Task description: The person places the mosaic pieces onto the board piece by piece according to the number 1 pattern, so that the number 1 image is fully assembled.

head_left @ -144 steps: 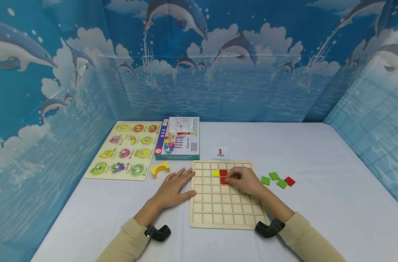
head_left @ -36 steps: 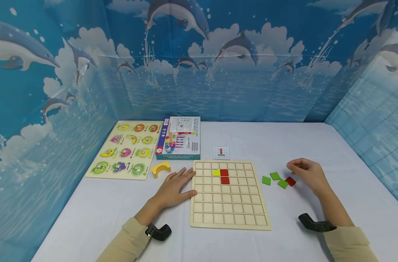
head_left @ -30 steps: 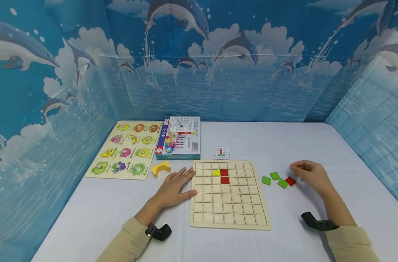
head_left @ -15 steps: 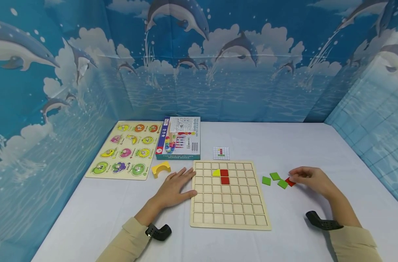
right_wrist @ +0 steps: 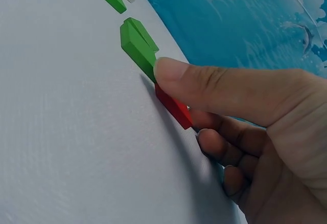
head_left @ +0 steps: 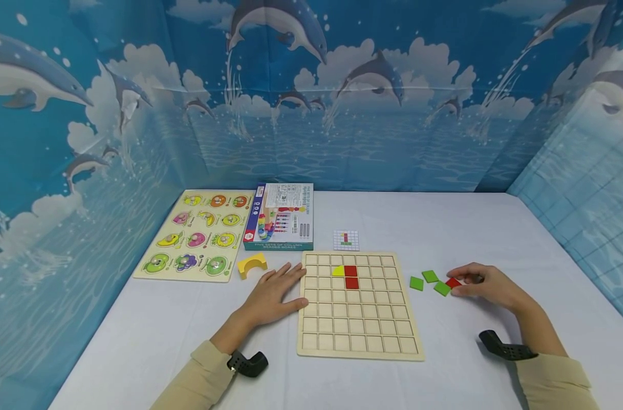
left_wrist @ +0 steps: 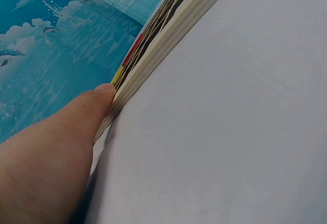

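The wooden grid board [head_left: 363,326] lies flat on the white table. In its upper cells sit a yellow tile [head_left: 338,271] with a rounded corner and two red tiles [head_left: 351,283]. My left hand [head_left: 273,297] rests with spread fingers at the board's left edge; its thumb [left_wrist: 97,104] touches that edge in the left wrist view. To the right of the board, my right hand [head_left: 491,286] pinches a loose red tile [head_left: 453,282] between thumb and fingers. Beside that tile lie several green tiles [head_left: 442,288], one close against it in the right wrist view.
A small pattern card [head_left: 346,240] lies behind the board. At the back left are a boxed toy set [head_left: 286,219] and a fruit puzzle board [head_left: 193,228]. A yellow arch block [head_left: 252,264] stands near my left fingers. A dolphin-print curtain [head_left: 311,142] encloses the table.
My right hand has left the red tile on the board, moved right, and come down onto the loose red tile. My left hand has stayed at the board's edge.
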Demonstrator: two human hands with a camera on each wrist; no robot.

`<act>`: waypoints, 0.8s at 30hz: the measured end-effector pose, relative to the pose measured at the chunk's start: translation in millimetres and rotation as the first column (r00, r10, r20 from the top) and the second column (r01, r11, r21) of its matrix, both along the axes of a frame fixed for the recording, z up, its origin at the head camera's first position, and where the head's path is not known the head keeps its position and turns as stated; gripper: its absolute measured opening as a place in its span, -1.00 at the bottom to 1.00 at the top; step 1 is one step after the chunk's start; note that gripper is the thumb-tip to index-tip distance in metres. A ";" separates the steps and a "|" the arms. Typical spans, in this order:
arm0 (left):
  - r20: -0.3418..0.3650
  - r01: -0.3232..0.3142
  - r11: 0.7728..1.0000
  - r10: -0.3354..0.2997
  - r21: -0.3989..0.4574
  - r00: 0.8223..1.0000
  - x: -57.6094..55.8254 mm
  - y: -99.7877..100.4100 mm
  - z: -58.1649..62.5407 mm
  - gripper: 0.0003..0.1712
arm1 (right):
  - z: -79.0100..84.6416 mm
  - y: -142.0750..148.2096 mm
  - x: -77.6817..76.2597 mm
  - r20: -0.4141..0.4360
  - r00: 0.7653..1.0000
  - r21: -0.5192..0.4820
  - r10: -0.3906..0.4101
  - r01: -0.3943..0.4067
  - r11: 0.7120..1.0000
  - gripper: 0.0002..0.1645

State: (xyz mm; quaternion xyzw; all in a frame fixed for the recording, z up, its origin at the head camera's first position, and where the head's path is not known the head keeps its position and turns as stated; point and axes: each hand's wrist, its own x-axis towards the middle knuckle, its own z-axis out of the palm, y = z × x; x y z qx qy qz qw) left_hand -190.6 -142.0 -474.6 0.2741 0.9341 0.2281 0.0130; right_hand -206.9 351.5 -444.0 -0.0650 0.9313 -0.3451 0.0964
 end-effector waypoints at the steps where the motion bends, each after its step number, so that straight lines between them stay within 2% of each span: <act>1: 0.000 0.000 1.000 0.000 0.000 1.000 0.1 -0.1 0.1 -0.14 | -0.4 0.1 -0.2 -0.004 1.000 0.004 0.003 -0.003 1.000 -0.39; 12: 0.007 0.002 1.000 -0.002 0.003 1.000 0.6 0.4 1.6 -0.14 | -4.7 2.6 -1.9 -0.032 0.999 -0.005 -0.005 0.005 1.000 -0.42; 24: 0.007 -0.004 1.000 0.004 0.002 1.000 1.2 0.8 2.8 -0.15 | -4.5 1.2 -2.1 -0.078 0.997 -0.002 -0.011 0.011 1.000 -0.57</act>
